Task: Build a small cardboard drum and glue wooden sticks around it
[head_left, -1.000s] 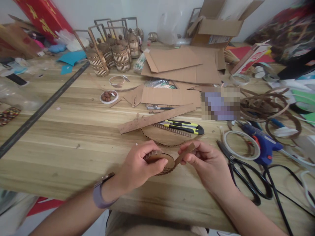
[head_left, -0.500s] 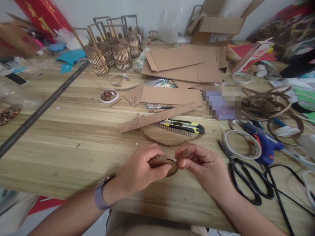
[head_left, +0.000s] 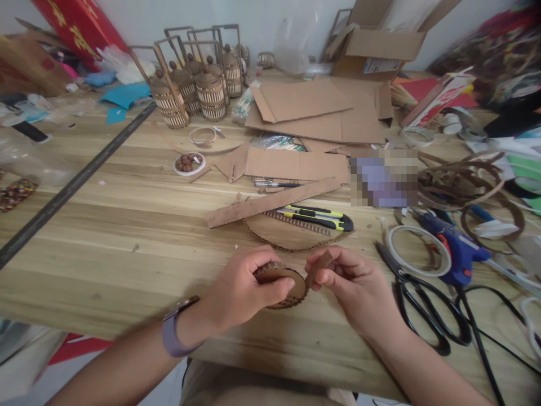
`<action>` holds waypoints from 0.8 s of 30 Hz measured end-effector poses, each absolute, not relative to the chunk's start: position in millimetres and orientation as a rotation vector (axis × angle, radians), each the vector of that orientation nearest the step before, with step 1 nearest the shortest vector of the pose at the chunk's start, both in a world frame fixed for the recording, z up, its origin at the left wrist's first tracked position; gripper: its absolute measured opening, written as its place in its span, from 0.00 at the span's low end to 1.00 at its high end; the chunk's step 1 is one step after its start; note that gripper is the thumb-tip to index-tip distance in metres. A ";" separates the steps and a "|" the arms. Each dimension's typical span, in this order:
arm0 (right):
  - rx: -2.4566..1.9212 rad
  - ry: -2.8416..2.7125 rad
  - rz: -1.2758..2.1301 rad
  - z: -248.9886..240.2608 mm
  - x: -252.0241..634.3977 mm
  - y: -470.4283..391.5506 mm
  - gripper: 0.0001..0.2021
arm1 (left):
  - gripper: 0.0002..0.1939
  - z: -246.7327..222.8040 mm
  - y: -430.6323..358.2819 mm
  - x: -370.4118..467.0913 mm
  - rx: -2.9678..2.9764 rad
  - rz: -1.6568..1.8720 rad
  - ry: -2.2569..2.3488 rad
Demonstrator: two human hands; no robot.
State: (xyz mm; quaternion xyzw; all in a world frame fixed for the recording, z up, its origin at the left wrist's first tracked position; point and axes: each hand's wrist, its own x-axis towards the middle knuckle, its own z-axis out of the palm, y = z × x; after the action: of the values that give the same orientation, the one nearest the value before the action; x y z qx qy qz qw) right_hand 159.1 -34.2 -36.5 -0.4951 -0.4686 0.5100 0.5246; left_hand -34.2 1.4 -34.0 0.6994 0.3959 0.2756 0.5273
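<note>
A round cardboard disc (head_left: 299, 286) with a ridged corrugated rim is gripped by my left hand (head_left: 249, 287), the thumb lying across its face. At the disc's right edge, my right hand (head_left: 349, 282) pinches a short brown cardboard strip (head_left: 320, 268) between thumb and fingers. The strip's lower end meets the rim; whether it is joined there is hard to see. Just beyond my hands lie a larger cardboard piece (head_left: 274, 232), a yellow and black cutter (head_left: 316, 217) and a long cardboard strip (head_left: 270, 204).
Black scissors (head_left: 422, 304), a white tape roll (head_left: 418, 251) and a blue glue gun (head_left: 456, 254) lie at the right. Small lanterns (head_left: 211, 96) stand at the back left, cardboard sheets (head_left: 313, 107) at the back middle. A dark bar (head_left: 80, 175) crosses the left side.
My left hand has tilted the disc so that more of its face and lower rim shows. My right hand has shifted slightly right, still pinching the strip. The view has moved a little.
</note>
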 end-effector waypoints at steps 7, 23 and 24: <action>-1.170 -1.057 1.234 -43.3 161.7 -35.6 0.15 | 0.10 -31.3 2.8 -35.5 1.650 0.652 0.952; -1.307 -1.224 1.198 -36.9 154.6 -36.5 0.19 | 0.07 -35.1 -0.9 -32.7 1.667 0.555 0.980; -1.313 -1.247 1.180 -37.4 154.7 -37.3 0.19 | 0.07 -35.3 -1.2 -32.3 1.682 0.556 0.972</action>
State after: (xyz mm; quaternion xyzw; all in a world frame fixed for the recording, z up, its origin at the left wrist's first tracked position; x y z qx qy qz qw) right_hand 154.7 -37.3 -37.4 -0.5360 -0.5090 0.4816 0.4709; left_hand -32.3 -1.2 -35.3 0.7051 0.4075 0.2329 0.5315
